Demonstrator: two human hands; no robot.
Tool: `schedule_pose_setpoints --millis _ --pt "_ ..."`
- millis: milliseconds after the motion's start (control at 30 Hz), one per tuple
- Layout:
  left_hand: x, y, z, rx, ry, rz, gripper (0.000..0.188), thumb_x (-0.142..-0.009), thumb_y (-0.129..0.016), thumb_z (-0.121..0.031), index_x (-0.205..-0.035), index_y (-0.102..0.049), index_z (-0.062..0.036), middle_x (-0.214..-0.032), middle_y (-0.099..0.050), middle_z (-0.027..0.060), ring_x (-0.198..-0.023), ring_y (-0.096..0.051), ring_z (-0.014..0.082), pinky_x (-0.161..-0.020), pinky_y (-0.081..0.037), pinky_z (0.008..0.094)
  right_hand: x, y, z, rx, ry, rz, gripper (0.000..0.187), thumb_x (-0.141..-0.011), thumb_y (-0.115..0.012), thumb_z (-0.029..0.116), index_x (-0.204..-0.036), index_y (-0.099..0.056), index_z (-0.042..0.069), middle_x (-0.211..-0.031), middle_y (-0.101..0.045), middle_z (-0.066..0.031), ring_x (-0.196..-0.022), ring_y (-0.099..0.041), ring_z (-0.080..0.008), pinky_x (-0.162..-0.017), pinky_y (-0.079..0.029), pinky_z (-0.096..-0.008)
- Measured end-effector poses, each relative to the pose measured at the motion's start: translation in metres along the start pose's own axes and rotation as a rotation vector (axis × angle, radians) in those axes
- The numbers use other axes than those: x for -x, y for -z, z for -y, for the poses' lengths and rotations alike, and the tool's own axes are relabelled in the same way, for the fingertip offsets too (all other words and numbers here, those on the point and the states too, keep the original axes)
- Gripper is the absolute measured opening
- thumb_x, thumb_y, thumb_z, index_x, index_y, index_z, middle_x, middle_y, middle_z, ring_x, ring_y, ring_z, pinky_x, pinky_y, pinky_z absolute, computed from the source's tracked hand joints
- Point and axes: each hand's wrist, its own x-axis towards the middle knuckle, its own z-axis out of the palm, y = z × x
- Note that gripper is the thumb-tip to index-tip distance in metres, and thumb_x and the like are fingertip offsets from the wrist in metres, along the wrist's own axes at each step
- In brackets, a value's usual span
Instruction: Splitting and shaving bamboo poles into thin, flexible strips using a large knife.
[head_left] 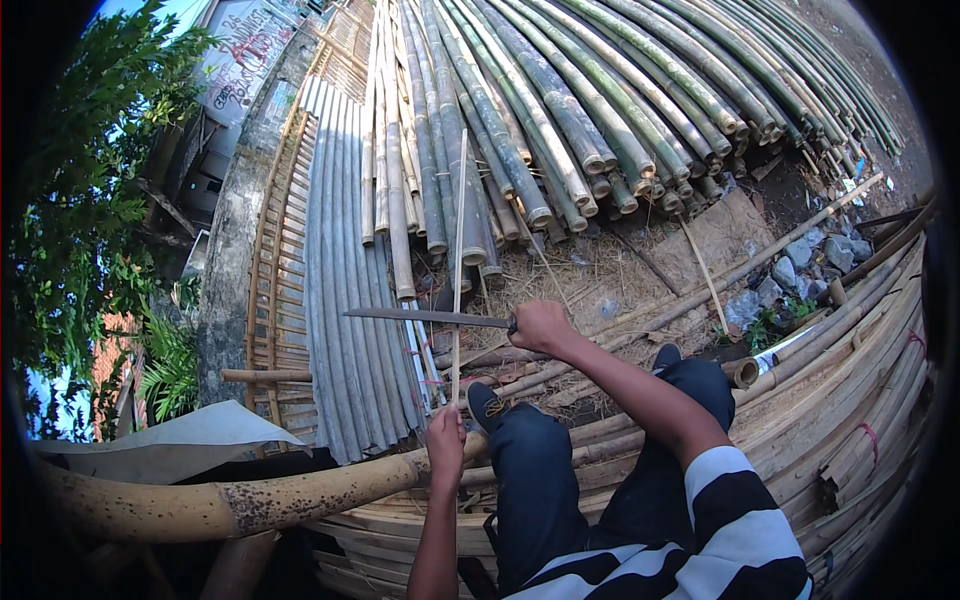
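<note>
My left hand (446, 440) is closed round the lower end of a thin, pale bamboo strip (460, 230), which stretches away from me toward the stacked poles. In my closed right hand (541, 328) is the dark handle of a long-bladed knife (410, 316). Its blade points left and crosses the strip above my left hand; whether the edge bites into the strip I cannot tell. Below the hands are my legs in dark trousers (545, 470), and one dark shoe (487, 405) shows close to the strip's lower part.
Ahead lies a large stack of green-brown bamboo poles (570, 110). Grey corrugated sheets (345, 270) and a bamboo lattice (280, 270) lean at left by a wall (225, 290). A thick spotted bamboo pole (220, 505) crosses the lower left. Split bamboo (830, 400) lies at right, near grey stones (800, 255).
</note>
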Motion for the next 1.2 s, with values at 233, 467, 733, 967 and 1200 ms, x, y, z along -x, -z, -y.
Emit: schedule_pose_setpoints --millis 233,467,733,967,1200 --pt "0.033 0.033 0.016 0.128 0.110 0.109 0.033 -0.103 -0.044 -0.030 -0.077 -0.046 -0.0104 -0.054 -0.030 -0.0077 -0.043 -0.025 0.0027 -0.040 -0.018 0.0228 -0.018 0.046 -0.067 -0.174 -0.374 -0.120 0.034 -0.073 -0.063 0.026 -0.083 -0.070 -0.005 -0.084 -0.067 -0.0282 -0.086 -0.067 -0.0429 -0.077 -0.055 -0.0490" --pt "-0.007 0.012 -0.006 0.084 0.046 0.119 0.036 -0.103 -0.047 -0.028 -0.073 -0.049 -0.0076 -0.057 -0.033 -0.0074 -0.047 -0.030 0.0026 -0.043 -0.023 0.0233 0.024 0.005 0.036 -0.006 0.226 0.104 0.028 -0.069 -0.066 0.027 -0.077 -0.070 0.000 -0.077 -0.067 -0.0241 -0.078 -0.068 -0.0400 -0.071 -0.055 -0.0480" --pt "0.061 0.021 0.019 -0.157 -0.013 0.001 0.037 -0.102 -0.048 -0.026 -0.072 -0.049 -0.0063 -0.057 -0.035 -0.0052 -0.049 -0.032 0.0045 -0.046 -0.025 0.0250 -0.005 0.017 -0.029 0.038 0.002 -0.054 0.024 -0.068 -0.063 0.023 -0.072 -0.069 0.000 -0.073 -0.066 -0.0229 -0.072 -0.068 -0.0388 -0.066 -0.056 -0.0466" --pt "0.042 0.015 0.013 0.095 0.136 0.070 0.036 -0.103 -0.047 -0.028 -0.072 -0.046 -0.0098 -0.057 -0.033 -0.0068 -0.047 -0.029 0.0040 -0.044 -0.021 0.0237 0.019 0.000 0.015 0.053 0.280 0.067 0.025 -0.067 -0.065 0.025 -0.070 -0.068 0.000 -0.071 -0.066 -0.0226 -0.069 -0.067 -0.0399 -0.064 -0.055 -0.0481" --pt "0.094 0.029 0.000 -0.075 0.091 -0.012 0.036 -0.104 -0.045 -0.028 -0.074 -0.048 -0.0075 -0.056 -0.035 -0.0060 -0.048 -0.031 0.0043 -0.044 -0.022 0.0246 -0.003 0.012 -0.014 -0.041 -0.035 -0.064 0.026 -0.068 -0.065 0.026 -0.073 -0.070 0.000 -0.077 -0.067 -0.0243 -0.074 -0.068 -0.0397 -0.070 -0.055 -0.0480"
